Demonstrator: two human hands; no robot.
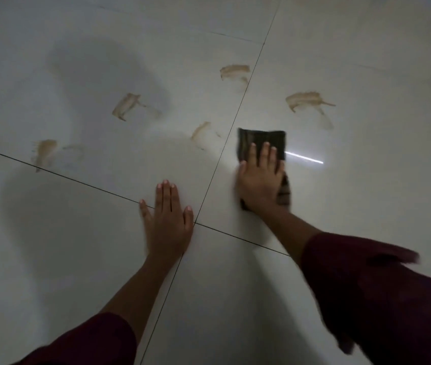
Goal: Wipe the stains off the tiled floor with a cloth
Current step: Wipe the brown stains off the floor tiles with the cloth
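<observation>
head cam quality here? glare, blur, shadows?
Head view: dim overall; a bright glare streak on the glossy floor right of the cloth; right hand and sleeve motion-blurred; a large soft shadow upper left; grout lines bow from wide-angle distortion.

Right hand point(260, 180) lies flat on the cloth point(261, 143), just right of the grout line point(231, 127); left hand point(168, 219) flat on the floor point(77, 259) left of it; stains point(127, 106) lie beyond both.
</observation>
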